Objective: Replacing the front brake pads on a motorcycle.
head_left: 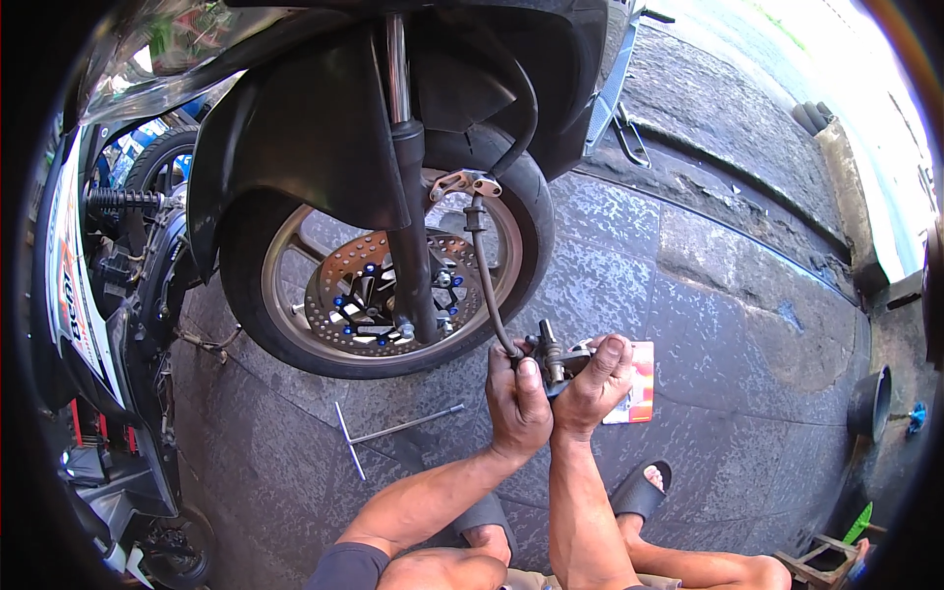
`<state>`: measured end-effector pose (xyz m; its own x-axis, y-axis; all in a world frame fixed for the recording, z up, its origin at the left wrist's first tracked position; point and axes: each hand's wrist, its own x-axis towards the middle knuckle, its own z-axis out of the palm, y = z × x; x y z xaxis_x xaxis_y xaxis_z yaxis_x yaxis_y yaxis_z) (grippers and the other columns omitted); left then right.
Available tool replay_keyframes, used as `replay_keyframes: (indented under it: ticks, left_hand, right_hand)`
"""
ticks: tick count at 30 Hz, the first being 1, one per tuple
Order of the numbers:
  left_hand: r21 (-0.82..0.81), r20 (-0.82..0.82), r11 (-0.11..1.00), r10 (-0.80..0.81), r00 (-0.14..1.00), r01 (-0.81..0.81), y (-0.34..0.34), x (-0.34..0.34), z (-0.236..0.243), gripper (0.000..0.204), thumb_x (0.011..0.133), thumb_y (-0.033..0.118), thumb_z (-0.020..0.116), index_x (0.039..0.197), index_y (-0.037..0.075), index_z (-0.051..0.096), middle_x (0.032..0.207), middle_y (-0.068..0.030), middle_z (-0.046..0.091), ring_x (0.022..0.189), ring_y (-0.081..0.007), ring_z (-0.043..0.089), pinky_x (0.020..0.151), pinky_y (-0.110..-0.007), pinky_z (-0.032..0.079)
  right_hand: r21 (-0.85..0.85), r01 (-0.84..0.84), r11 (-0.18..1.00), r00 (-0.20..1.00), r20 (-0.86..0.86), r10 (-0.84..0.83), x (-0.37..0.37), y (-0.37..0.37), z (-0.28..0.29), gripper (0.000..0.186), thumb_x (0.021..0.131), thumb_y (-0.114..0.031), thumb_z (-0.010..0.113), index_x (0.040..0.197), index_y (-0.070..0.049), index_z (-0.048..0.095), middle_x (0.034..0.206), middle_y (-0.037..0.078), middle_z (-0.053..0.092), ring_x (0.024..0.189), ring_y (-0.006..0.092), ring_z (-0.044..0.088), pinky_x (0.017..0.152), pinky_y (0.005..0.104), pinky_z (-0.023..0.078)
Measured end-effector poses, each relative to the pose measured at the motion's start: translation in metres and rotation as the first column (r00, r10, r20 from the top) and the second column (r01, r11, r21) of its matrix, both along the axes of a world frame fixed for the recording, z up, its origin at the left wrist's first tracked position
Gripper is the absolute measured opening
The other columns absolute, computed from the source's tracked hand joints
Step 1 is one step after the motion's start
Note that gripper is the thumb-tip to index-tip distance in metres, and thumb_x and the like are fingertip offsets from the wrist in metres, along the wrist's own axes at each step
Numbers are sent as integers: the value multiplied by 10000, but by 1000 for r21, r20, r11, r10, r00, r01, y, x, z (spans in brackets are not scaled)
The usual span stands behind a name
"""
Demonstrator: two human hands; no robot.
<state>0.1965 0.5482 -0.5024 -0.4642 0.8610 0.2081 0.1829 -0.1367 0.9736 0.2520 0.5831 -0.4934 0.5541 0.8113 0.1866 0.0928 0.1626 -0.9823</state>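
A dark brake caliper (554,362) is held up between my two hands, off the wheel. My left hand (519,403) is closed around its left side, thumb on top, where the brake hose (487,280) joins it. From there the hose runs up to a bracket (464,185) by the fork. My right hand (593,388) grips the caliper's right side, with thumb and fingers closed; part of the caliper is hidden behind them. Ahead stands a motorcycle's front wheel (536,221), with a drilled brake disc (379,251) and a black fork leg (421,285).
On the tiled floor left of my hands lies a T-handle wrench (398,429). A red and white package (641,383) lies just right of my right hand. Another motorcycle (93,324) stands at the left. A black tub (869,403) is at the right, by the wall.
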Motion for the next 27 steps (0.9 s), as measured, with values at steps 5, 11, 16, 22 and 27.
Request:
replay_keyframes:
  ticks: [5,11,16,22,27]
  left_hand:
    - [31,-38,999,8,999,-7,0,-1,2,441,997,379,379,1037,-43,502,930,-148,544,843,-244,558,770,-375,449]
    - [-38,92,989,-138,986,142,5,-7,-1,694,834,604,659,1092,-8,455,981,-103,523,899,-167,524,796,-337,448]
    - [-166,632,872,-265,728,461,18,-36,11,646,846,469,725,1175,-17,453,997,-65,553,915,-99,558,808,-233,479]
    - [-252,614,740,-376,694,624,30,-55,23,670,872,387,716,1303,-45,441,1019,-57,577,957,-101,577,841,-230,477]
    - [-307,539,550,-573,618,777,44,-71,37,823,769,431,793,1305,-86,442,1097,-137,578,1019,-178,571,891,-288,465]
  right_hand:
    - [45,-29,999,980,-197,38,-3,-1,4,377,1003,-310,521,739,-41,499,637,-33,439,599,55,378,520,244,305]
    - [-92,-148,985,977,-169,131,15,-1,-8,335,1014,-300,515,844,-15,564,681,-42,469,649,79,418,567,253,358]
    - [-202,-635,746,765,-295,572,61,-18,9,413,961,-326,603,1180,21,559,932,34,605,801,91,543,692,224,438]
    - [-223,-859,461,497,-584,642,80,-24,26,491,874,-194,725,1248,41,511,910,71,653,743,112,614,620,264,501]
    - [-215,-898,383,424,-651,629,80,-25,27,486,860,-118,724,1251,62,498,880,83,668,712,134,636,605,273,520]
